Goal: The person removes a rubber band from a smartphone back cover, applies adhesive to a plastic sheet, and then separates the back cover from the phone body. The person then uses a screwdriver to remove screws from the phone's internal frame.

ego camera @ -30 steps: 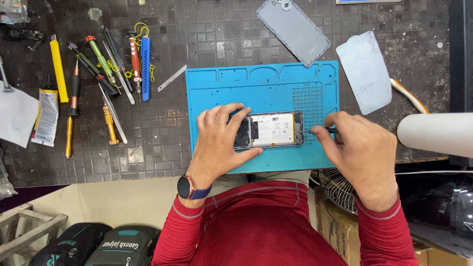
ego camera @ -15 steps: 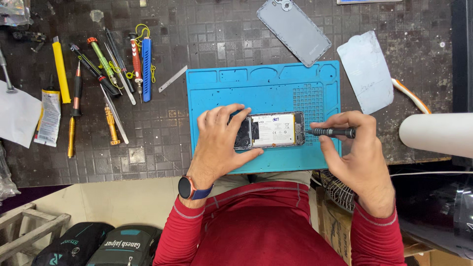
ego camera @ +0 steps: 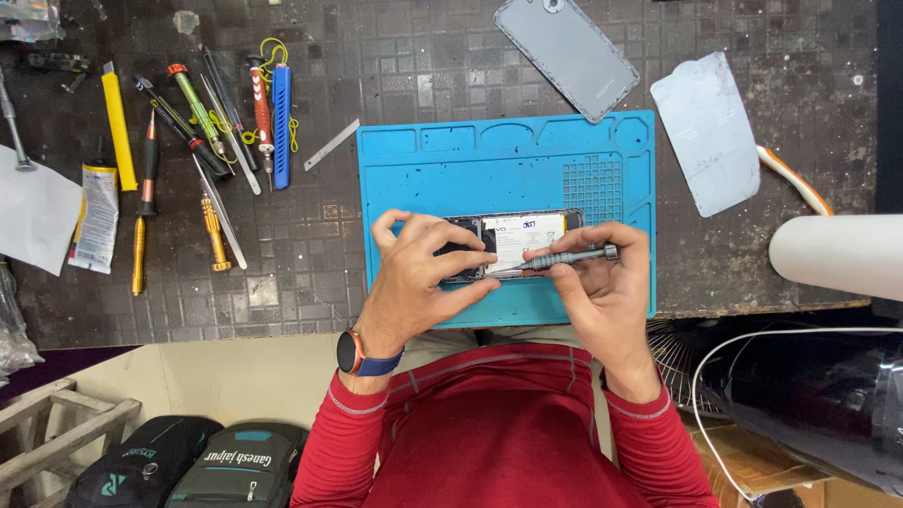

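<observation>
An opened phone (ego camera: 527, 235) with its white battery showing lies on the blue repair mat (ego camera: 451, 169). My left hand (ego camera: 423, 282) grips the phone's left end, fingers curled over its dark upper part. My right hand (ego camera: 611, 292) holds a small grey screwdriver (ego camera: 564, 258) almost flat, its tip pointing left onto the phone's lower edge near my left thumb. A smartwatch (ego camera: 353, 353) sits on my left wrist. Both sleeves are red.
A grey phone back cover (ego camera: 566, 55) and a pale blue panel (ego camera: 707, 132) lie beyond the mat. Several screwdrivers, tweezers and pry tools (ego camera: 202, 132) lie at left. A white cylinder (ego camera: 837, 256) juts in at right. Backpacks (ego camera: 202, 466) sit on the floor.
My right hand has swung the screwdriver from the phone's right end over the phone, laying it flatter with the tip at the lower edge. My left hand kept its grip.
</observation>
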